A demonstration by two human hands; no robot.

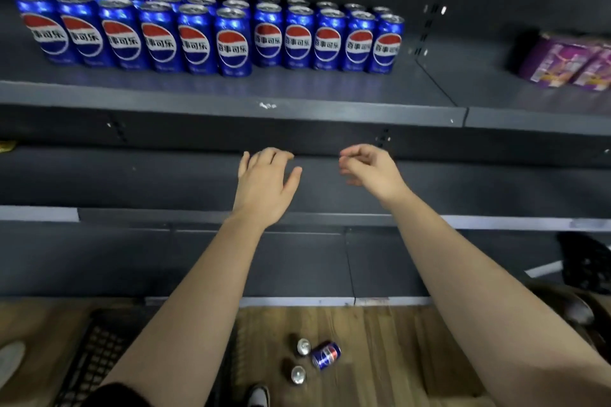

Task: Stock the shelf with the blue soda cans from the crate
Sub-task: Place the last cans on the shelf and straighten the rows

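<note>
Several blue soda cans (233, 43) stand in tidy rows on the dark upper shelf (231, 99), filling its left and middle part. My left hand (264, 185) hangs below that shelf with fingers spread and nothing in it. My right hand (372, 172) is beside it, fingers loosely curled, also holding nothing. Down on the wooden floor one blue can (325, 355) lies on its side, and two more cans (302, 347) stand upright next to it. The dark crate (96, 350) shows at the lower left, partly hidden by my left arm.
Purple packages (568, 63) sit on the upper shelf's right section. A lower shelf (463, 188) runs behind my hands. A dark bag or object (585, 261) is at the right edge. A shoe tip (259, 396) shows at the bottom.
</note>
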